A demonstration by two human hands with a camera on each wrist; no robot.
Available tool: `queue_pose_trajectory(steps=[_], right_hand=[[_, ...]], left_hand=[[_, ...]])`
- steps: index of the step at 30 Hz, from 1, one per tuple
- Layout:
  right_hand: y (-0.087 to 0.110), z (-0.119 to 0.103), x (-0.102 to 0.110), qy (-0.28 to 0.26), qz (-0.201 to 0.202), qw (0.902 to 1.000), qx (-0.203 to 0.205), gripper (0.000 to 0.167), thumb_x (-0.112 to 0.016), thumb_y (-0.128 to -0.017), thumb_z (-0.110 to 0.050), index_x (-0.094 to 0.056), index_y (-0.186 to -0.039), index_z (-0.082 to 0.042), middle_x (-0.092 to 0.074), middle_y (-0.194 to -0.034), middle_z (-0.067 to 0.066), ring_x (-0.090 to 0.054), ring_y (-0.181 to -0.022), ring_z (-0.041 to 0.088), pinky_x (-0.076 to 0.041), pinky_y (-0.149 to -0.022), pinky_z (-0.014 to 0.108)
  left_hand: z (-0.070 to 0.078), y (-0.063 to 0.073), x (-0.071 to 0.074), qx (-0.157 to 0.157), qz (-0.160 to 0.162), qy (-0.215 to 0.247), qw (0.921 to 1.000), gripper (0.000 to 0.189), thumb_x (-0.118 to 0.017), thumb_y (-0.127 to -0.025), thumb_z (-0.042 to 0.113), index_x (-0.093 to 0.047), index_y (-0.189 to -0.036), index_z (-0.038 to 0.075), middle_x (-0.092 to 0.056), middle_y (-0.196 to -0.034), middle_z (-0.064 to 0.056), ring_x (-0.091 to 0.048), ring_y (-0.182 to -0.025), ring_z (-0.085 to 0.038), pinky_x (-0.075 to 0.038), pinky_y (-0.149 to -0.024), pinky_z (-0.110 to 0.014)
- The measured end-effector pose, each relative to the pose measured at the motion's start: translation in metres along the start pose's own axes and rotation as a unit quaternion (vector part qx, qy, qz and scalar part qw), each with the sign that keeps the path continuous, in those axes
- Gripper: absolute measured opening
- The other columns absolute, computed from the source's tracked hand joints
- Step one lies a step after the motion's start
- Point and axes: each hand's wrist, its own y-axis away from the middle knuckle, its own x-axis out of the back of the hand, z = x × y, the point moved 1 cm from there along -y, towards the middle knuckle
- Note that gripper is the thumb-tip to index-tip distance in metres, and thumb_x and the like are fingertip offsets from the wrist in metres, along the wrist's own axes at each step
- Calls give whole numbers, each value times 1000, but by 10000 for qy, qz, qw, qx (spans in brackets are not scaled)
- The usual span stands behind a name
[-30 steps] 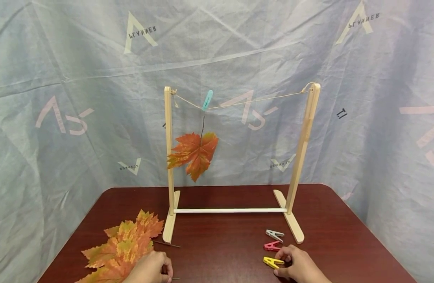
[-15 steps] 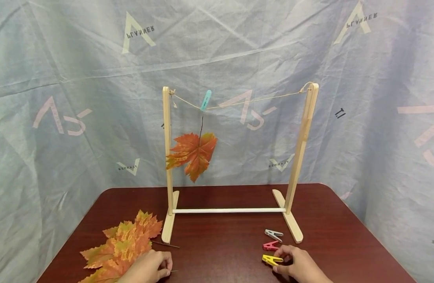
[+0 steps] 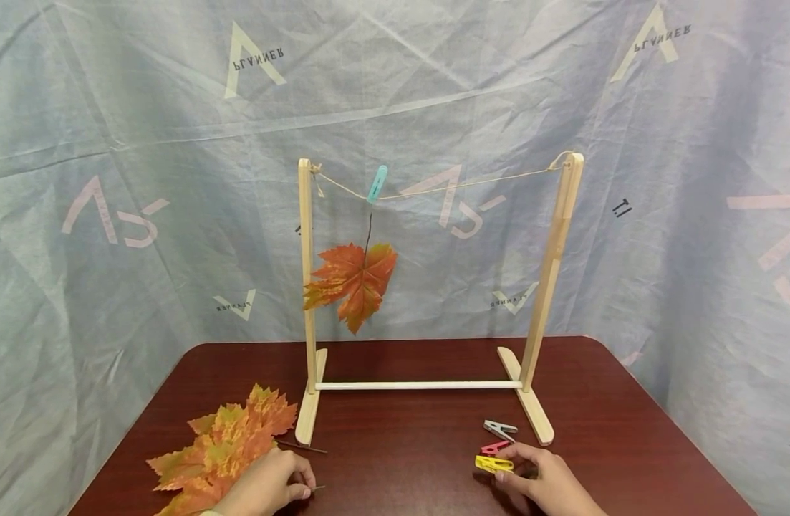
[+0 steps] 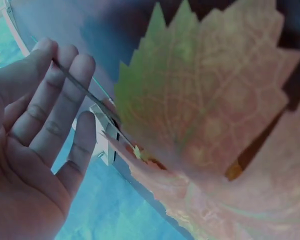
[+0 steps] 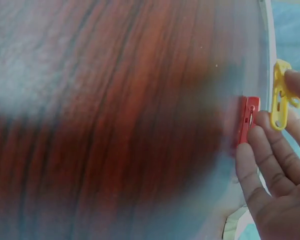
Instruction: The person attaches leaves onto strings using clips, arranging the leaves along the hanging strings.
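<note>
Between thumb and fingertips my left hand (image 3: 275, 481) pinches a leaf's thin stem (image 4: 80, 86); the orange-green leaf (image 4: 205, 95) fills much of the left wrist view. More autumn leaves (image 3: 230, 444) lie piled beside that hand. My right hand (image 3: 543, 479) pinches a yellow clothespin (image 3: 494, 464) by its handle end. In the right wrist view a red clothespin (image 5: 249, 119) lies on the table just past my fingers. Behind it is a grey clothespin (image 3: 500, 428). One orange leaf (image 3: 356, 279) hangs from the string beneath a light-blue clothespin (image 3: 377, 183).
A wooden frame (image 3: 549, 287) stands on the dark red table (image 3: 407, 459), with a string (image 3: 465, 184) tied between its posts and a white bar (image 3: 420, 385) low down. Grey printed cloth (image 3: 433, 86) surrounds the table.
My right hand has lifted and turned the yellow clothespin, which now overlaps the red one in the head view. My left hand has risen slightly with the stem.
</note>
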Motion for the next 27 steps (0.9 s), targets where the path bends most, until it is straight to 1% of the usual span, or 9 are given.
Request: queue_pose_trajectory(steps=[2,5,9,13,15,18,21,23,27], right_hand=[[0,-2,0,-57,113,9999,96,36,-76,-92,-22,-68,-120,-1,-71,-105,6,-65,-83,15,-53,-68,28],[-1,-5,0,-23,334,9994,131,36,-78,-91,-25,-69,-118,-3,-71,-103,5,-64,-82,12,-53,-68,27],[-2,-9,-1,81,608,9979,223,32,-80,-89,-25,-69,-112,-4,-71,-97,4,-66,-79,11,-54,-68,26],[-3,-14,-1,165,859,9952,439,33,-77,-92,-24,-70,-116,-2,-73,-100,5,-68,-79,10,-54,-67,25],[-4,-17,-1,177,964,9940,484,36,-78,-92,-24,-70,-119,-1,-73,-100,5,-67,-79,9,-54,-67,25],[-5,-22,1,202,1071,9926,534,39,-80,-89,-24,-69,-119,-1,-71,-99,5,-66,-79,7,-54,-67,25],[-7,-26,3,222,1163,9917,507,39,-84,-85,-23,-69,-115,-3,-71,-93,3,-66,-77,7,-54,-67,24],[-9,-29,4,258,1230,9906,530,38,-85,-84,-23,-70,-113,-3,-71,-93,1,-67,-77,8,-54,-68,25],[-12,-36,7,454,1385,9873,634,34,-84,-85,-23,-71,-112,-7,-71,-91,-3,-67,-79,7,-54,-70,25]], left_hand=[[1,0,2,2,60,14,10000,11,-79,-87,7,-75,-81,16,-66,-72,13,-55,-62,0,-45,-56,-27],[4,0,4,-53,215,94,9997,11,-80,-86,7,-75,-80,14,-64,-68,12,-54,-59,0,-46,-54,-26],[7,-1,6,-160,402,186,9989,9,-81,-84,6,-76,-79,11,-64,-64,9,-53,-54,-1,-46,-51,-25],[10,-4,9,-205,476,223,9984,8,-81,-84,4,-77,-80,10,-66,-65,7,-55,-53,-3,-47,-50,-25],[12,-6,10,-201,508,252,9982,8,-81,-84,3,-77,-81,9,-67,-66,6,-56,-53,-4,-47,-50,-26],[14,-8,12,-275,620,270,9973,7,-80,-84,3,-77,-81,9,-68,-66,5,-57,-53,-4,-47,-50,-26],[18,-10,15,-332,713,296,9965,7,-80,-84,3,-77,-81,8,-70,-67,3,-58,-53,-4,-48,-50,-25],[21,-11,17,-292,730,355,9963,7,-80,-85,2,-77,-81,8,-70,-68,1,-60,-55,-6,-49,-50,-25],[27,-12,23,-63,761,456,9960,8,-80,-85,2,-77,-81,9,-70,-69,0,-63,-57,-11,-51,-51,-27]])
